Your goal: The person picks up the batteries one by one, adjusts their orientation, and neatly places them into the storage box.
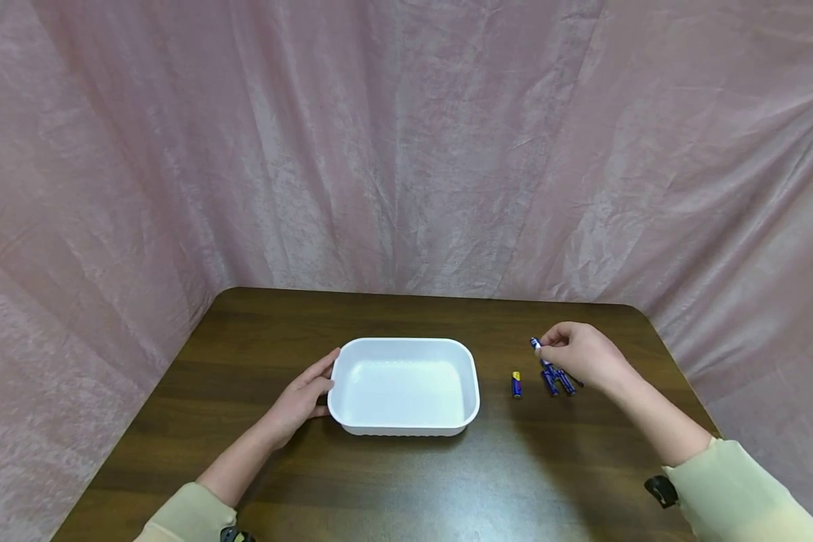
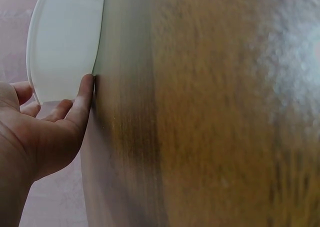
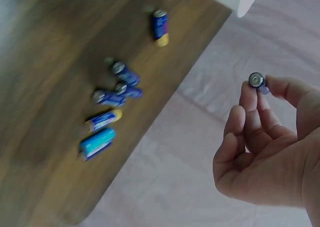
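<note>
My left hand (image 1: 298,401) rests against the left end of a white plastic basin (image 1: 406,432), its fingers spread and mostly straight. In the left wrist view the fingertips touch the basin's outer wall (image 2: 65,42) between rim and base. My right hand (image 1: 586,354) pinches a blue battery (image 3: 256,80) between thumb and fingertips, its end facing the right wrist camera. Below that hand lies a group of several small batteries (image 1: 550,382), partly hidden from the head view. A single blue battery with a yellow end (image 1: 516,385) lies apart, between the group and the basin.
The dark wooden table (image 1: 379,489) has rounded far corners. Pink cloth (image 1: 393,150) hangs behind it and to both sides. One battery in the group shows a light-blue side (image 3: 100,141) in the right wrist view.
</note>
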`<state>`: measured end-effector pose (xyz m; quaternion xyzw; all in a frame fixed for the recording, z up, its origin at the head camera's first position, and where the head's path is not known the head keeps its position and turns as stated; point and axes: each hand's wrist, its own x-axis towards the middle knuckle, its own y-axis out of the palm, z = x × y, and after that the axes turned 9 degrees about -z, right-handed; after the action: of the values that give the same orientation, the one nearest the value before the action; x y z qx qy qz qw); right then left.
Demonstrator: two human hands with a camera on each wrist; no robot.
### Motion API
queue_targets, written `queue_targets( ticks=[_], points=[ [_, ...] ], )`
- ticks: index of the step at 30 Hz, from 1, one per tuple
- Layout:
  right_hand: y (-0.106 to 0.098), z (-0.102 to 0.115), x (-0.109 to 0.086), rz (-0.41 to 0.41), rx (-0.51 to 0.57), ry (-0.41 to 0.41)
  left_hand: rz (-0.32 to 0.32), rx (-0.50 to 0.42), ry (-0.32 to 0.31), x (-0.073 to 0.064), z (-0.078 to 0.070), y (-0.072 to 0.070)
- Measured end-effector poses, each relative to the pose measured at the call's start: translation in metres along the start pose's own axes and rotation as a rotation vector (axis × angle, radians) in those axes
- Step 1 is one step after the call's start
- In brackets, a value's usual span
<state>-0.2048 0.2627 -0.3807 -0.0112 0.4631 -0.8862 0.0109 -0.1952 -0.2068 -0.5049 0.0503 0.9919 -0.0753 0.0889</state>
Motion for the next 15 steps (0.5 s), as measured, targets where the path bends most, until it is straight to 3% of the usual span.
queue_targets(
  ticks=[8, 15],
  points=[
    [0.012, 0.038, 0.011, 0.083, 0.259, 0.018, 0.004, -0.013, -0.002, 0.000, -0.001, 0.000],
    [0.034, 0.070, 0.016, 0.137, 0.381, 0.024, 0.006, -0.027, -0.003, 0.001, 0.000, -0.001]
  ],
)
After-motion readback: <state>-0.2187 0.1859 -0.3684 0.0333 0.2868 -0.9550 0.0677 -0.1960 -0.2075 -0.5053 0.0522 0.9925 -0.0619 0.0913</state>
